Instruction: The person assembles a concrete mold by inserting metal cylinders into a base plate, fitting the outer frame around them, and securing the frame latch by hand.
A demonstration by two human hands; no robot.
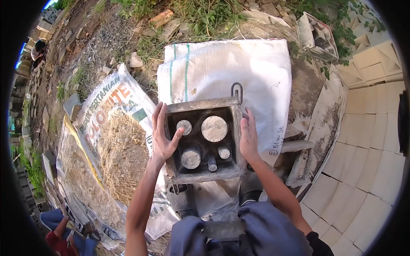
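A square dark mould box (205,176) with raised walls lies between my legs and the white sack (260,72). Inside it stand several round pegs of different widths, the widest (214,129) at the upper right, their tops dusted pale. A wire loop (237,91) sticks up at its top right corner. My left hand (163,136) rests against the left wall, fingers apart, thumb over the rim near a small peg (184,127). Along the right wall my right hand (249,136) is laid, fingers stretched upward. Neither hand is wrapped round anything.
A heap of sandy material (121,158) lies on a printed sack (102,100) at the left. Another person in a red shirt (57,242) sits at the lower left; one more is far off at the upper left. Pale blocks (358,141) line the right. A crate (318,36) holds rubble.
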